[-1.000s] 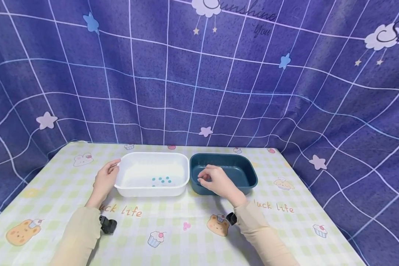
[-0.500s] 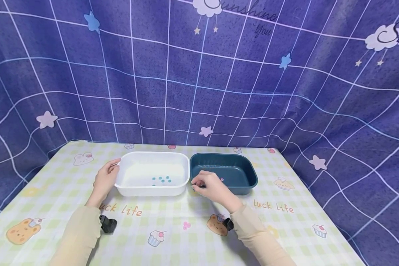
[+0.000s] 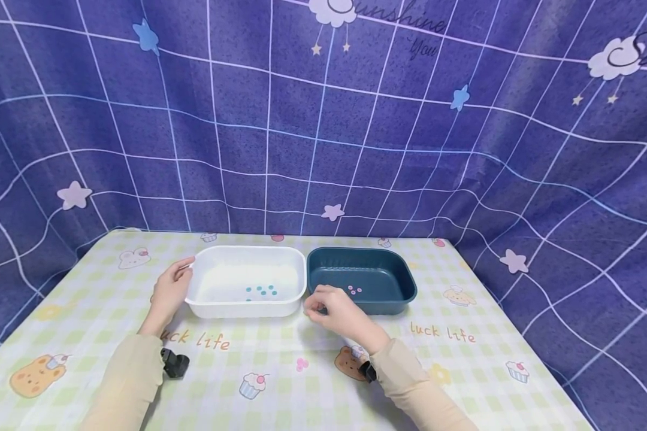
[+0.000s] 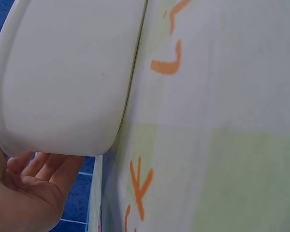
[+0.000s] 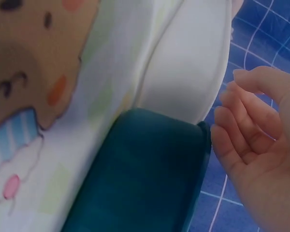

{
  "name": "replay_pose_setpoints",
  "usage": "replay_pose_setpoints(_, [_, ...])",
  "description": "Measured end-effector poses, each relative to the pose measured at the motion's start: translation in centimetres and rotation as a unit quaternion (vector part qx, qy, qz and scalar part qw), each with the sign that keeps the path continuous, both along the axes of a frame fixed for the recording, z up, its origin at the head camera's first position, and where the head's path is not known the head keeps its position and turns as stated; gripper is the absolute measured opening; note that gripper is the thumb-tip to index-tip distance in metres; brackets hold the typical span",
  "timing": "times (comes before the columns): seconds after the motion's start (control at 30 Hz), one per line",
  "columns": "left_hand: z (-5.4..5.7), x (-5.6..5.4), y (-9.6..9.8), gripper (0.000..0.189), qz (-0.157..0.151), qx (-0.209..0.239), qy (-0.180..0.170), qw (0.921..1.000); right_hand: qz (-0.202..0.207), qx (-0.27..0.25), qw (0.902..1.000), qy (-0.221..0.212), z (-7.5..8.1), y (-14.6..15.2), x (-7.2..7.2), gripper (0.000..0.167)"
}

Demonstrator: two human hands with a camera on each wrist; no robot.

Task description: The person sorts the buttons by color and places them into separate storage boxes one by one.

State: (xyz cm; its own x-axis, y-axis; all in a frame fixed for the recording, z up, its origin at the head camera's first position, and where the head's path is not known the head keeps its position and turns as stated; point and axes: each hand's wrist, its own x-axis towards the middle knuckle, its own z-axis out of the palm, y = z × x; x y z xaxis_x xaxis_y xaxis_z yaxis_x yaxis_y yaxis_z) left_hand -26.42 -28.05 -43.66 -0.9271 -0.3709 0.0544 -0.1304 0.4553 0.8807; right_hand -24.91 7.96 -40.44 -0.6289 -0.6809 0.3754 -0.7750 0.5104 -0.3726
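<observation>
My left hand (image 3: 171, 290) holds the left end of a white plastic box (image 3: 242, 310) in the head view; the left wrist view shows the fingers (image 4: 62, 174) against its end wall. Several small teal discs (image 3: 263, 293) lie on the white box's floor. My right hand (image 3: 341, 312) is over the near left corner of a dark teal box (image 3: 388, 306), its thumb and forefinger tips close together. Nothing shows between them, though a tiny piece could be hidden. A few small pink rings (image 3: 353, 292) lie in the dark box.
Both boxes stand side by side near the back of a table with a green checked cloth (image 3: 280, 359). A blue curtain (image 3: 237, 131) with white lines hangs behind and at the sides.
My right hand has moved left and toward me, from over the dark box to its near left corner, uncovering the pink rings. My left hand has stayed at the white box.
</observation>
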Motion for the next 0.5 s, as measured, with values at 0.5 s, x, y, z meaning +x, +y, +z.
replay_pose_setpoints(0.5, [0.1,0.1,0.0,0.046,0.002,0.006,0.002,1.0000,0.017,0.021,0.9993,-0.026,-1.2,-0.3,1.2,0.011])
